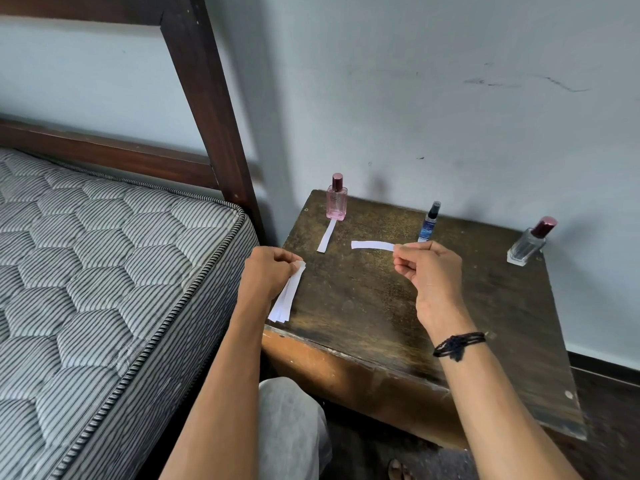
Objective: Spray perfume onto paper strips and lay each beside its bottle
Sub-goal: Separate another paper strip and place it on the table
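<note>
Three perfume bottles stand along the back of a dark wooden table (363, 306): a pink bottle (336, 201) at the left, a slim blue spray bottle (429, 223) in the middle, a clear bottle with a dark red cap (530, 242) at the right. One paper strip (326, 236) lies flat in front of the pink bottle. My right hand (429, 268) pinches one end of a single white strip (372, 244), held level above the table just in front of the blue bottle. My left hand (270, 271) grips a small bundle of strips (287, 296) at the table's left edge.
A striped quilted mattress (104, 271) on a dark wooden bed frame (207, 116) fills the left side. A grey wall rises right behind the table. My knee (287, 420) and a bare foot (398, 471) are below the table's front edge.
</note>
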### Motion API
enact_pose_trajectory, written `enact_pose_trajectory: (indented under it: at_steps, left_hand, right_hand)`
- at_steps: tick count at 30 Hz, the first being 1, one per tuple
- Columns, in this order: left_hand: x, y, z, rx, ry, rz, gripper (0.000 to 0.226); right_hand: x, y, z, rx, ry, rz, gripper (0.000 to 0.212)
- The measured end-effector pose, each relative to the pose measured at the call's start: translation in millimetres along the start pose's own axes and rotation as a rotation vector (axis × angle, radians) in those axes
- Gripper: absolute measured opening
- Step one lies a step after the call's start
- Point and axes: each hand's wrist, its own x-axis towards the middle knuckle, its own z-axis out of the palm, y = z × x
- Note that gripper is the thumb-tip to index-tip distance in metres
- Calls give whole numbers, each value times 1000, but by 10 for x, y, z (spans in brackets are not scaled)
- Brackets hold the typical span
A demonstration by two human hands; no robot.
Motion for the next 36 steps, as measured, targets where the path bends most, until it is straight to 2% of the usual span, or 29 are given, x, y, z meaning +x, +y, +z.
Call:
enact_pose_trajectory:
  at_steps: [4, 12, 18, 21, 29, 33, 36]
  left_hand:
    - [-5, 12, -4, 53, -12, 28, 14]
    - [-83, 90, 3, 171, 10, 55, 7]
    - [-119, 99, 23, 159, 15, 53, 10]
    - [-144, 102, 14, 149, 36, 55, 11]
    - [-241, 257, 47, 157, 135, 126, 8]
    - [-348, 468, 224, 139, 70, 226, 9]
    - [-482, 642, 445, 165, -57, 303, 10]
  right_hand:
    - [21, -70, -72, -126, -52, -36, 11]
    - [-21, -261, -337, -511, -88, -292, 12]
    - [-135, -443, -625, -856, -56, -486, 11]
    - [-196, -504, -786, -1007, -94, -530, 12]
    - [-257, -400, -953, -1301, -418, -404, 20]
    - [-249, -325, -932, -1369, -530, -304, 19]
    - [-228, -310, -911, -1388, -587, -238, 21]
